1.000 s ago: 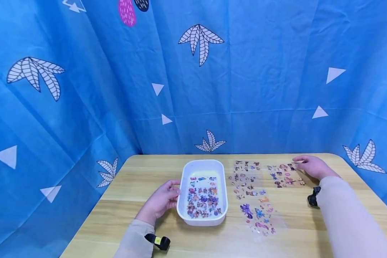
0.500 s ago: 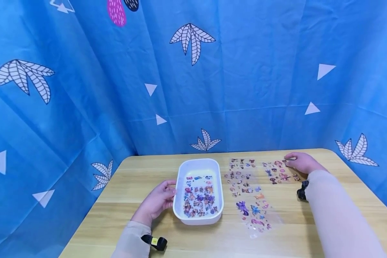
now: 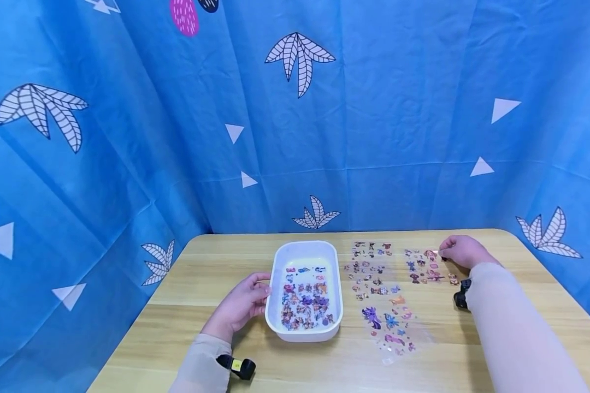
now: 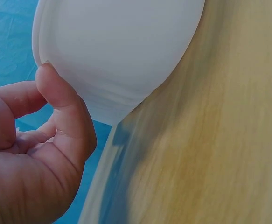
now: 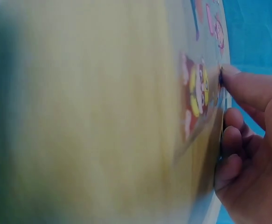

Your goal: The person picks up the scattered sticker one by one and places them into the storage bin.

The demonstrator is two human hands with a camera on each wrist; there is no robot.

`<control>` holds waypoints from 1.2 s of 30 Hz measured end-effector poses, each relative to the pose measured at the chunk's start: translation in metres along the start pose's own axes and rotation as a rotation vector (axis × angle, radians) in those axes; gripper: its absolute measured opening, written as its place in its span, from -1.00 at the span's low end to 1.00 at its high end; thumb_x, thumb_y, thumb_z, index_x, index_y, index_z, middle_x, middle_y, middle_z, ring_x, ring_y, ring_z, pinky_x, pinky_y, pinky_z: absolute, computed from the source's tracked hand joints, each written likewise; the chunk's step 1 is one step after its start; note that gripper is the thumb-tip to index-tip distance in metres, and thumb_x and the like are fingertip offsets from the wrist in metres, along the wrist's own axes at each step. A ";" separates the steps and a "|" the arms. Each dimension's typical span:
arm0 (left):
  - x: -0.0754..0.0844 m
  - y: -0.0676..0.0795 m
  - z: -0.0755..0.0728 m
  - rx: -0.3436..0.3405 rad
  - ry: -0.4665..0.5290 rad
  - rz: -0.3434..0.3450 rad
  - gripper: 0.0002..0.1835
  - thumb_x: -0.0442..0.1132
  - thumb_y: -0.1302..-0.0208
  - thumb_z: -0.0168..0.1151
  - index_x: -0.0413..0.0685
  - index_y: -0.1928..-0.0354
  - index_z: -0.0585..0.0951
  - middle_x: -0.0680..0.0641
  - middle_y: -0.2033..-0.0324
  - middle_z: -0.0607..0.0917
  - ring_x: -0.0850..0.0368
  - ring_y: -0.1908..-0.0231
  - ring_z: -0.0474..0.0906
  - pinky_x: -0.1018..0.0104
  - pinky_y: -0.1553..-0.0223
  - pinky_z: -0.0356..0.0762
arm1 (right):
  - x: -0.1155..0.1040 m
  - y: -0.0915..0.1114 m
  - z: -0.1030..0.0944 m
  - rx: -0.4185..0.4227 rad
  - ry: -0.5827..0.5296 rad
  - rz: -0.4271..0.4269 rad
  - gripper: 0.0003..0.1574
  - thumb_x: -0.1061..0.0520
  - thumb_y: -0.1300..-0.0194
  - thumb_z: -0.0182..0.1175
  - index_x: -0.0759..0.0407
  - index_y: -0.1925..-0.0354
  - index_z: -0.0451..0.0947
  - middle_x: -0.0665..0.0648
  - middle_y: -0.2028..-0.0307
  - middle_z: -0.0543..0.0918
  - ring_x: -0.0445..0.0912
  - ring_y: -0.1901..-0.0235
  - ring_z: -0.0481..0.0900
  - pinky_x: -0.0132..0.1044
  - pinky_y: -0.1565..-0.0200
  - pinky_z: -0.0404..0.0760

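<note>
My left hand (image 3: pixel 244 303) holds the left rim of a white plastic tub (image 3: pixel 335 289). In the left wrist view the thumb (image 4: pixel 56 86) presses the tub's edge (image 4: pixel 126 51). Many small cartoon stickers (image 3: pixel 306 301) lie inside the tub. At the far right, my right hand (image 3: pixel 464 251) pinches a small dark sticker (image 3: pixel 443 258) at the upper right corner of a clear sticker sheet (image 3: pixel 424 267). In the right wrist view, thumb and forefinger meet at that sticker (image 5: pixel 221 77), mostly covered by the fingertips. A yellow-and-red figure sticker (image 5: pixel 198 88) lies close by on the sheet.
More clear sheets lie between tub and right hand: one with small figures (image 3: pixel 369 267), and a nearer one with purple and blue ponies (image 3: pixel 390 322). The wooden table (image 3: pixel 177 327) meets a blue curtain (image 3: pixel 393 120) at its back edge.
The right fingertips, earlier touching the sheet's upper right corner, now pinch the dark sticker there, shifted slightly from its place. The left hand keeps its hold on the tub.
</note>
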State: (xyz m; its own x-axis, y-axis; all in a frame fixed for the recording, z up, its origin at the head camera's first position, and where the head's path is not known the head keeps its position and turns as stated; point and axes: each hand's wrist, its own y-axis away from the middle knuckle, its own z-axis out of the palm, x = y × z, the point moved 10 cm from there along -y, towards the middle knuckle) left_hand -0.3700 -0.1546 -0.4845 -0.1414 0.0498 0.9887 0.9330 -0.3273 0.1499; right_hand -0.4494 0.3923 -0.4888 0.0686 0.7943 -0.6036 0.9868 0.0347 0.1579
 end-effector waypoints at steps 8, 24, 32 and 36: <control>0.004 0.001 0.001 0.000 0.011 0.003 -0.48 -0.39 -0.45 0.10 -0.29 -0.39 0.28 -0.13 0.16 0.57 0.12 0.30 0.56 0.33 0.31 0.60 | -0.008 0.008 0.001 -0.027 0.007 -0.022 -0.72 0.07 -0.50 0.06 0.27 0.16 0.56 0.21 0.22 0.60 0.02 0.30 0.52 -0.02 0.17 0.51; 0.009 0.004 0.001 0.002 -0.007 -0.003 -0.47 -0.38 -0.45 0.10 -0.29 -0.40 0.28 -0.19 0.13 0.57 0.08 0.26 0.57 0.32 0.28 0.61 | -0.014 0.020 0.001 0.023 -0.034 -0.084 -0.70 0.10 -0.55 0.00 0.35 0.07 0.48 0.31 0.09 0.56 0.14 0.13 0.48 0.11 0.06 0.47; 0.004 0.003 0.000 -0.005 0.005 -0.001 -0.47 -0.37 -0.45 0.11 -0.29 -0.40 0.28 -0.17 0.15 0.57 0.10 0.28 0.57 0.32 0.30 0.61 | -0.012 0.024 0.005 -0.009 -0.090 -0.076 -0.59 0.13 -0.51 0.05 0.44 -0.11 0.49 0.30 0.08 0.61 0.21 0.03 0.51 0.18 -0.04 0.47; 0.003 0.002 0.001 -0.010 0.016 -0.003 -0.47 -0.37 -0.44 0.12 -0.28 -0.40 0.28 -0.15 0.16 0.56 0.11 0.29 0.57 0.32 0.29 0.62 | -0.010 0.026 0.003 -0.004 -0.082 -0.082 -0.72 0.13 -0.50 0.08 0.36 0.04 0.53 0.22 0.16 0.59 0.11 0.14 0.49 0.01 0.07 0.45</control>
State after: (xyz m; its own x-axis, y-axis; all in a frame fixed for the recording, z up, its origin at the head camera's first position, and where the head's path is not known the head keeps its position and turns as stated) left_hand -0.3680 -0.1540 -0.4814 -0.1496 0.0356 0.9881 0.9293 -0.3362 0.1528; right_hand -0.4237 0.3834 -0.4803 -0.0002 0.7367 -0.6762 0.9891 0.0996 0.1083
